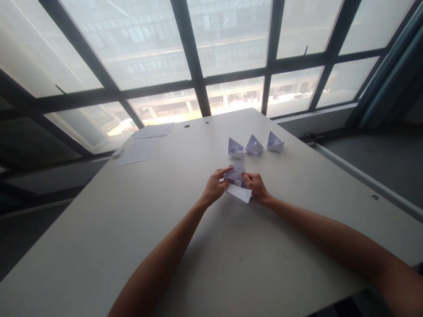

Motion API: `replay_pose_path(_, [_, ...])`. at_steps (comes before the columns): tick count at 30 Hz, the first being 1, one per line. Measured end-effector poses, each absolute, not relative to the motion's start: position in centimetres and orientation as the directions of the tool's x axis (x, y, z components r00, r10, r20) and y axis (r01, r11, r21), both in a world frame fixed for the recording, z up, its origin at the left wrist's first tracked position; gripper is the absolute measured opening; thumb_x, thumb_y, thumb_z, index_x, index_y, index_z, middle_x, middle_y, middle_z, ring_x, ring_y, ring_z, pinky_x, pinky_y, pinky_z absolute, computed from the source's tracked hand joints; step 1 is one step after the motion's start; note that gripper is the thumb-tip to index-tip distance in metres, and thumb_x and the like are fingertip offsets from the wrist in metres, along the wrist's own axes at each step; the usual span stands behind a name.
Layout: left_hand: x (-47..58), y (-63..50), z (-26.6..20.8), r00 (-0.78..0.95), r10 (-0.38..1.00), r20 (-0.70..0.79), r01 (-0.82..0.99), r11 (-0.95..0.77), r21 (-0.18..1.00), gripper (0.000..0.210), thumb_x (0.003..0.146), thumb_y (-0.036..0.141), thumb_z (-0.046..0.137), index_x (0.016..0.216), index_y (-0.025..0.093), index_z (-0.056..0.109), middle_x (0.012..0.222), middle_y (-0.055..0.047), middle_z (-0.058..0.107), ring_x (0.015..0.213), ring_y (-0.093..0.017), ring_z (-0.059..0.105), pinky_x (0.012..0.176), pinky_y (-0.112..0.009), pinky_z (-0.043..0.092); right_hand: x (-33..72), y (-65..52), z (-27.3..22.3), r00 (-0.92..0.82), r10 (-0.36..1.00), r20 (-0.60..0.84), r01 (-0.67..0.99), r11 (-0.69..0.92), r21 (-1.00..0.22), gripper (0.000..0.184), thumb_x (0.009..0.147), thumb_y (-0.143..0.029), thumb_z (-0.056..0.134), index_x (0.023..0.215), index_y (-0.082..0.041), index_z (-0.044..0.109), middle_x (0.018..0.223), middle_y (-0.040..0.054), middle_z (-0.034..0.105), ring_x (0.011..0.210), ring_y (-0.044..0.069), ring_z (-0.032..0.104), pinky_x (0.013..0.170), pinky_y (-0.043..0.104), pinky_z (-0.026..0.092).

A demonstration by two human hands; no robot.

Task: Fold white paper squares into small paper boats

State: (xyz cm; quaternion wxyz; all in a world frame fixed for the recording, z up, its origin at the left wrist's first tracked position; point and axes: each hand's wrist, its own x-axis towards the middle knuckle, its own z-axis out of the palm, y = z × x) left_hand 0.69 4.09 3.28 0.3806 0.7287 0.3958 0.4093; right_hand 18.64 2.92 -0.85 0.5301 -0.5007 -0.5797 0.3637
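A partly folded sheet of white paper (239, 192) is held between my two hands a little above the table, its folds spread apart around a hollow middle. My left hand (216, 184) grips its left side, thumb on the near flap and fingers by the far one. On the right side my right hand (255, 185) pinches the paper with the thumb on top; its other fingers are mostly hidden. Just beyond my hands stand three folded paper boats: a left one (235, 148), a middle one (254, 145) and a right one (275, 141).
The white table (158, 211) reaches to the windows (231, 39). Loose paper sheets (139, 149) lie at its far left. Two round cable holes, one here (187, 126), sit near the far edge. A blue curtain (386, 75) hangs at the right.
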Motion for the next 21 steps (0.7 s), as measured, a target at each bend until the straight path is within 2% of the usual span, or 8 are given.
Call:
replay_pose_path(4, [0.5,3.9,3.3,0.235,0.871,0.431,0.503,-0.488,0.713,0.022,0.080,0.026,0.069,0.101,0.023,0.071,0.112,-0.008,0.060,0.099,-0.023,0.060,0.082,-0.036,0.053,18.4,2.2,-0.3,-0.008,0.950,0.311,0.267,0.302,-0.915,0.041,0.090,-0.047,0.046,0.063,-0.017,0.056,0.057,-0.0007,0.051,0.053,0.013,0.042,0.049,0.025,0.028])
replay_pose_path(7, [0.3,3.4,3.7,0.210,0.856,0.472,0.684,-0.474,0.555,0.014,0.078,0.032,0.074,0.090,0.025,0.071,0.107,-0.007,0.062,0.097,-0.025,0.059,0.082,-0.037,0.051,18.2,1.5,0.2,-0.100,0.915,0.390,0.315,0.401,-0.860,0.037,0.092,-0.042,0.044,0.070,-0.018,0.062,0.066,0.0007,0.057,0.061,0.015,0.049,0.056,0.025,0.034])
replay_pose_path(11, [0.5,2.9,4.0,0.210,0.851,0.480,0.751,-0.455,0.478,0.007,0.082,0.031,0.068,0.080,0.025,0.070,0.107,-0.006,0.063,0.101,-0.026,0.058,0.079,-0.036,0.049,17.9,1.1,0.5,-0.159,0.874,0.459,0.389,0.483,-0.785,0.036,0.095,-0.037,0.042,0.070,-0.019,0.061,0.071,0.0015,0.057,0.066,0.015,0.051,0.063,0.026,0.036])
replay_pose_path(13, [0.7,3.0,4.1,0.205,0.851,0.483,0.729,-0.462,0.505,0.009,0.084,0.027,0.063,0.078,0.024,0.069,0.106,-0.007,0.063,0.100,-0.025,0.058,0.081,-0.036,0.049,17.9,1.2,0.4,-0.152,0.873,0.463,0.417,0.481,-0.771,0.036,0.095,-0.037,0.042,0.069,-0.019,0.059,0.070,0.0013,0.056,0.065,0.015,0.050,0.063,0.026,0.036])
replay_pose_path(16, [0.8,3.4,4.1,0.190,0.872,0.451,0.600,-0.466,0.650,0.008,0.082,0.025,0.061,0.078,0.021,0.066,0.106,-0.007,0.062,0.100,-0.023,0.058,0.083,-0.035,0.049,18.1,1.6,0.1,-0.101,0.881,0.462,0.471,0.452,-0.758,0.037,0.095,-0.037,0.042,0.064,-0.020,0.054,0.068,0.0009,0.054,0.064,0.015,0.048,0.063,0.026,0.035])
replay_pose_path(18, [0.8,3.9,4.2,0.185,0.910,0.370,0.455,-0.413,0.789,0.009,0.079,0.026,0.061,0.075,0.019,0.064,0.110,-0.009,0.061,0.103,-0.023,0.057,0.081,-0.034,0.050,18.3,1.9,-0.2,-0.062,0.889,0.453,0.500,0.421,-0.757,0.038,0.094,-0.037,0.043,0.061,-0.020,0.051,0.065,0.0002,0.052,0.062,0.015,0.046,0.062,0.026,0.034])
replay_pose_path(21, [0.5,4.7,4.2,0.198,0.965,0.174,0.129,-0.201,0.971,0.011,0.076,0.026,0.057,0.070,0.017,0.060,0.113,-0.008,0.061,0.103,-0.022,0.058,0.081,-0.032,0.050,18.6,2.5,-0.7,-0.019,0.899,0.438,0.493,0.389,-0.778,0.039,0.093,-0.039,0.044,0.058,-0.021,0.047,0.061,-0.0010,0.048,0.058,0.014,0.041,0.058,0.026,0.030])
